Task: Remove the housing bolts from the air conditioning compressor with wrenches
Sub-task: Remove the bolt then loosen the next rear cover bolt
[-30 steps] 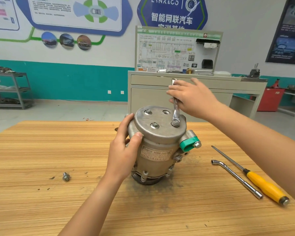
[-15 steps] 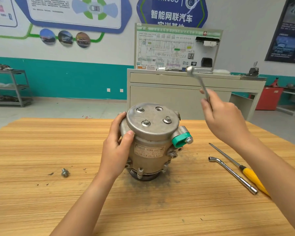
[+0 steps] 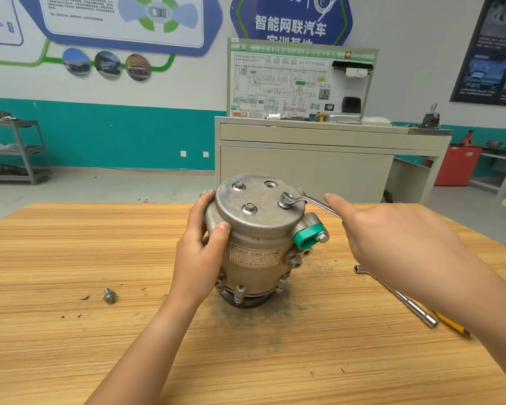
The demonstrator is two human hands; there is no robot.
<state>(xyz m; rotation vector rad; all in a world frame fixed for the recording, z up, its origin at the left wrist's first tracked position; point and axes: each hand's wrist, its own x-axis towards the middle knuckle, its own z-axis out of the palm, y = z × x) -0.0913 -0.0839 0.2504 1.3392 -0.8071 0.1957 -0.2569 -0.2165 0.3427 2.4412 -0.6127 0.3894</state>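
Right hand (image 3: 392,238) has reseated its wrench (image 3: 307,200) on a top bolt (image 3: 285,203), likely for another turn; left hand (image 3: 199,252) grips the compressor (image 3: 257,229).

We see the left hand (image 3: 200,252) gripping the compressor (image 3: 257,244) upright on the wooden table (image 3: 70,331), while the right hand (image 3: 392,238) holds a wrench (image 3: 307,201) seated on a top bolt (image 3: 285,203).

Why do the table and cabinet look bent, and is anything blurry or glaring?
Head view: the wide-angle lens bows the far edge of the table and leans the sides of the cabinet. Head view: the light is soft and even, without hard shadows. Head view: the wrench shows a dull sheen, no harsh glare. Head view: the compressor and right hand look sharp.
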